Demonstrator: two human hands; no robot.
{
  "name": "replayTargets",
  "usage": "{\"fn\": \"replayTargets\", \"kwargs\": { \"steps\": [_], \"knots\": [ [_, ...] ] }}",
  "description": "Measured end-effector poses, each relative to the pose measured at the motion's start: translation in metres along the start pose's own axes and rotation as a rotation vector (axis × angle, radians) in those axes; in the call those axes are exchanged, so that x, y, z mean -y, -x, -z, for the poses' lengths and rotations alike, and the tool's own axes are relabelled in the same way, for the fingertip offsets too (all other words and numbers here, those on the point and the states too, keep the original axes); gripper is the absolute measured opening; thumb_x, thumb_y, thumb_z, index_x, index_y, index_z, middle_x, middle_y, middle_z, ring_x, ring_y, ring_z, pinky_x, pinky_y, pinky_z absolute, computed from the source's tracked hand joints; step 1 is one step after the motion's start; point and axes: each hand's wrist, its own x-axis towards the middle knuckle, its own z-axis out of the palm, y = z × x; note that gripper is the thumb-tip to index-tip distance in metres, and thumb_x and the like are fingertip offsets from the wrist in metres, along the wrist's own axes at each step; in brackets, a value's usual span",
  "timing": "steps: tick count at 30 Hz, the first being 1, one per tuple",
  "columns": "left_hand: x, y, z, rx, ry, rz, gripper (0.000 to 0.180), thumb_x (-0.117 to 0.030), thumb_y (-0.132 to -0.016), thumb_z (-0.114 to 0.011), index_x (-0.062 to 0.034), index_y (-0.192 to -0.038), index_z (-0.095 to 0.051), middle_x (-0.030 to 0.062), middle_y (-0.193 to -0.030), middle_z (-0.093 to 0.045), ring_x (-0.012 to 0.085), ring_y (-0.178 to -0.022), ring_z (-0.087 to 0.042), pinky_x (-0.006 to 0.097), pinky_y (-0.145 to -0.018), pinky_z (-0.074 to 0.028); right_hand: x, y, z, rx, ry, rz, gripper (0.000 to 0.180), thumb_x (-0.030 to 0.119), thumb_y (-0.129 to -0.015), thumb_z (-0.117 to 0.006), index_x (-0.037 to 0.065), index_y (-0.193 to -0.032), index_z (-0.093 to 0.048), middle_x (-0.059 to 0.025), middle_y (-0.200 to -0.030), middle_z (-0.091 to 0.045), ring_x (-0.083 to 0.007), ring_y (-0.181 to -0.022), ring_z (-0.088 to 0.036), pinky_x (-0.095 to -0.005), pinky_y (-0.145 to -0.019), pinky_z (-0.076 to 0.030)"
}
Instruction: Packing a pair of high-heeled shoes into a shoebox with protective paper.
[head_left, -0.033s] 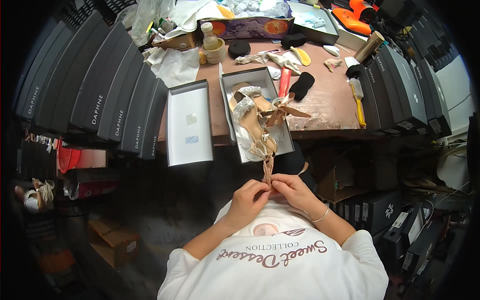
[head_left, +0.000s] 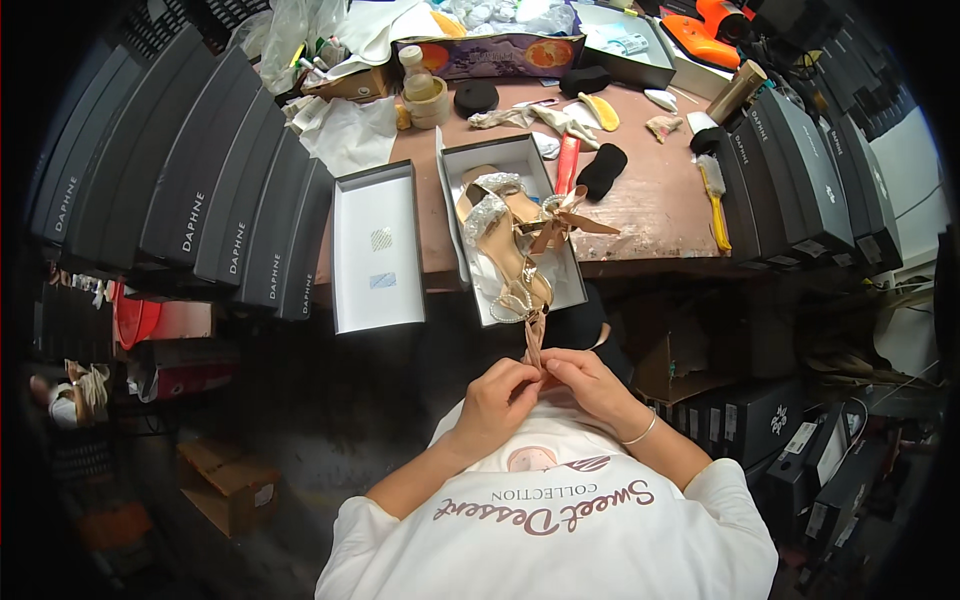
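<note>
A pair of sandals lies in an open shoebox (head_left: 576, 282) at the table's front edge. One sandal (head_left: 500, 235), with a silvery glittering strap and beaded trim, has its heel end toward me. From it a twisted pinkish-beige ribbon (head_left: 535, 335) runs down over the edge to my hands. My left hand (head_left: 497, 402) pinches the ribbon's near part, and my right hand (head_left: 588, 385) pinches it close beside, fingertips nearly touching. A brown ribbon bow (head_left: 565, 222) sits on the other sandal at the box's right side. What lies under my fingertips is hidden.
Left of the shoebox lies a box lid (head_left: 378, 250), white inside. Dark shoeboxes stand in rows at left (head_left: 200, 190) and right (head_left: 800, 180). On the table are a yellow-handled brush (head_left: 717, 205), a black pad (head_left: 603, 172), a red strip (head_left: 567, 163) and a small bottle (head_left: 416, 75).
Hardly anything differs. Both hands stay pinched on the ribbon in nearly the same spot, and the sandals lie as before.
</note>
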Motion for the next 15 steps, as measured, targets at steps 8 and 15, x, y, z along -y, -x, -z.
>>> {"fn": "replayTargets", "kwargs": {
  "steps": [8, 15],
  "knots": [
    [0.008, -0.004, 0.014, -0.044, 0.189, 0.229, 0.015, -0.005, -0.090, -0.061, 0.0013, -0.102, -0.067, 0.0076, -0.096, -0.065, 0.0147, -0.090, -0.062, 0.029, -0.080, -0.049, -0.004, -0.004, 0.004, 0.056, 0.086, 0.017, 0.016, 0.012, -0.097, -0.056, -0.003, -0.102, -0.061, 0.0002, -0.081, -0.060, -0.0085, -0.078, -0.058, -0.0237, -0.075, -0.048],
    [0.031, -0.033, -0.010, 0.139, 1.142, 0.600, 0.030, -0.022, -0.098, -0.054, 0.0005, -0.117, -0.056, 0.0054, -0.096, -0.065, 0.0137, -0.094, -0.063, 0.029, -0.088, -0.049, 0.006, 0.006, 0.003, 0.100, 0.564, 0.142, 0.009, 0.006, -0.092, -0.057, 0.000, -0.096, -0.061, -0.0067, -0.076, -0.061, -0.0161, -0.070, -0.058, -0.0299, -0.064, -0.047]
  ]
}}
